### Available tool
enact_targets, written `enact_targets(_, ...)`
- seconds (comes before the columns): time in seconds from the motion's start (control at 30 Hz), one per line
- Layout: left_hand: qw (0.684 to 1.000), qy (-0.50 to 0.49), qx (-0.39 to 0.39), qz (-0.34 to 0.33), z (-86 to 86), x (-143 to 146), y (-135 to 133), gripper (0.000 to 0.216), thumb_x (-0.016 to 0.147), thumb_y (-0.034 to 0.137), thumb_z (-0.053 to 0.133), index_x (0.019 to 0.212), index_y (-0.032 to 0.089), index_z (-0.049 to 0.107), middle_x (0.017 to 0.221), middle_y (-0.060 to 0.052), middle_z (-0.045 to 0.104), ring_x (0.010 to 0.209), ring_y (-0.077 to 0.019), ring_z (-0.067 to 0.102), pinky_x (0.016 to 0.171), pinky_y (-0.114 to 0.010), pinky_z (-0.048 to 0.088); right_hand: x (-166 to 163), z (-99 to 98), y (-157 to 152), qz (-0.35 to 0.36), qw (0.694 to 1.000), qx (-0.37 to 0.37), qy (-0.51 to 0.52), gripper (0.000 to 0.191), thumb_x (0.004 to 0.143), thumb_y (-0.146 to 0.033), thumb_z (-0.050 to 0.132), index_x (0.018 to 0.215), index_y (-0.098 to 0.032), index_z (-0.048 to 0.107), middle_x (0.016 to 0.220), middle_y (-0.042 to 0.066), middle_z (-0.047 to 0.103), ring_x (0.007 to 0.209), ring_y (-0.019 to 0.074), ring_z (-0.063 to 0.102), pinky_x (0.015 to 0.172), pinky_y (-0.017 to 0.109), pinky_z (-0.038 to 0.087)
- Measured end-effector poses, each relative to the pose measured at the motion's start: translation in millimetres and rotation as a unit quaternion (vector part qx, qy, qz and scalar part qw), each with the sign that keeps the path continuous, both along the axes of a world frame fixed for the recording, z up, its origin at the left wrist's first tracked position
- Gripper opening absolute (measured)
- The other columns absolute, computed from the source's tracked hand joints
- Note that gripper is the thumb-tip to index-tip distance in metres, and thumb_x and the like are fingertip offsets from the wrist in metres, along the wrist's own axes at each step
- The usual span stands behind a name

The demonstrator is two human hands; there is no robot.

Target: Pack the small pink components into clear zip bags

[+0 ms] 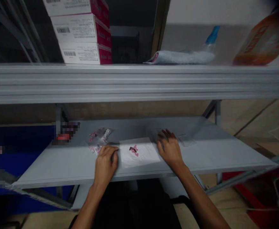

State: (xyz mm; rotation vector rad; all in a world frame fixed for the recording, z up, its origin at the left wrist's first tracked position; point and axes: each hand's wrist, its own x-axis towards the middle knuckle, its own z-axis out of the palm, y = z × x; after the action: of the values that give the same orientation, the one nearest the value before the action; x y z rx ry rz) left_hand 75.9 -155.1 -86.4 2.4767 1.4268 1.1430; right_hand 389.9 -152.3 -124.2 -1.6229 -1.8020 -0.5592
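Observation:
My left hand [105, 163] rests on the grey work shelf [58, 162] with its fingers curled under, touching the left edge of a white sheet [143, 156]. A small dark pink piece [134, 149] lies on that sheet. My right hand [169, 148] lies flat with fingers spread beside the sheet's right edge, over what looks like clear plastic film [187, 140]. A clear bag of small pink parts [97, 140] sits just beyond my left hand.
A grey upper shelf [139, 84] crosses the view above, carrying stacked white and red boxes [82, 31], a folded grey cloth [182, 58] and an orange package [261, 41]. Blue surface at the left, red mat and cables on the floor at the right.

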Motion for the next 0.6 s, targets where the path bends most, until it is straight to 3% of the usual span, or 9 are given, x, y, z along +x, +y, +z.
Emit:
enact_targets(0.13,0.987,0.088,0.036,0.126,2.0,-37,9,0.026,0.088,0.019,0.053,0.110,0.014,0.067,0.108,-0.013,0.070,0.105,-0.0317,0.059,0.094,-0.044,0.046,-3,10.5,-11,0.041,0.997,0.047,0.050,0.022,0.093,-0.022,0.051,0.108,-0.016,0.067,0.124,0.015,0.061,0.119,0.0293,0.053,0.099,0.048,0.044)
enact_targets(0.3,0.980,0.078,0.042,0.181,2.5,-57,7,0.025,0.093,0.029,0.050,0.101,0.016,0.070,0.098,-0.012,0.073,0.090,-0.0281,0.065,0.081,-0.038,0.050,-33,46.0,-25,0.130,0.972,0.075,0.178,0.019,0.092,-0.018,0.051,0.098,-0.020,0.069,0.106,0.012,0.068,0.102,0.0257,0.061,0.092,0.043,0.049)
enact_targets(0.37,0.975,0.045,0.064,0.209,10.2,-53,1,0.025,0.093,0.030,0.051,0.100,0.016,0.070,0.095,-0.012,0.073,0.084,-0.0267,0.066,0.075,-0.036,0.050,-56,61.3,-36,0.184,0.949,0.043,0.254,0.019,0.093,-0.017,0.050,0.098,-0.020,0.069,0.100,0.010,0.070,0.099,0.0235,0.064,0.092,0.040,0.050)
enact_targets(0.43,0.971,0.000,0.097,0.219,22.9,-43,-10,0.023,0.092,0.031,0.054,0.100,0.016,0.070,0.091,-0.011,0.072,0.078,-0.0246,0.065,0.070,-0.034,0.050,-81,72.6,-48,0.254,0.909,-0.023,0.331,0.017,0.093,-0.020,0.052,0.096,-0.020,0.070,0.094,0.008,0.071,0.090,0.0208,0.067,0.086,0.037,0.052)
enact_targets(0.5,0.969,-0.046,0.138,0.198,37.7,-28,-27,0.020,0.091,0.029,0.059,0.100,0.016,0.070,0.087,-0.009,0.072,0.076,-0.0227,0.065,0.069,-0.034,0.050,-104,78.6,-61,0.316,0.845,-0.125,0.413,0.017,0.093,-0.026,0.055,0.094,-0.019,0.070,0.089,0.006,0.072,0.078,0.0178,0.068,0.077,0.032,0.055)
enact_targets(0.6,0.976,-0.079,0.181,0.093,55.7,1,-62,0.016,0.087,0.017,0.065,0.102,0.020,0.069,0.092,-0.006,0.073,0.080,-0.0204,0.067,0.074,-0.033,0.052,-126,80.0,-77,0.386,0.730,-0.244,0.507,0.022,0.093,-0.036,0.057,0.094,-0.018,0.069,0.084,0.005,0.072,0.070,0.0156,0.069,0.065,0.027,0.056)
